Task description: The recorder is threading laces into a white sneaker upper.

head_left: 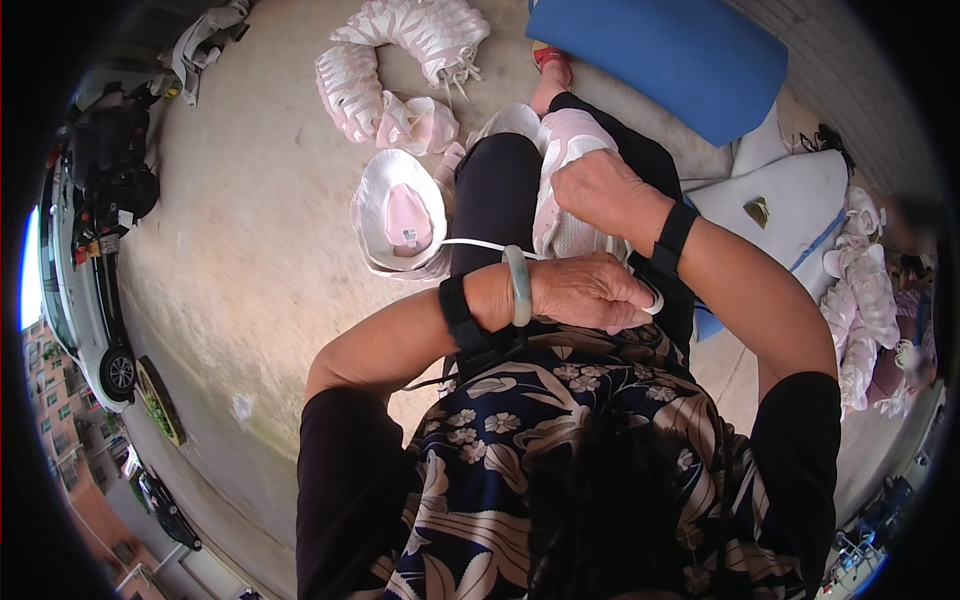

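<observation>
While the person sat with a knee raised, both hands met over the lap, just nearer the body than the pale pink shoe upper draped on the thigh. The right hand rested on the near end of that upper, fingers curled down on it; whether they pinched the cloth could not be told. The left hand, closed loosely, lay below it and held a white cord that ran leftward toward a white bowl-shaped cap beside the knee. The upper's long axis ran away from the body, along the thigh toward the foot, so the right hand was the nearer to it. A small white rectangular label with dark print showed on the pink lining inside the cap. A pale green bangle and a black band sat on the left wrist. Farther out on the concrete floor lay a curved stack of pink-and-white pieces, a blue mat at upper right, and more pink pieces heaped at the right.
</observation>
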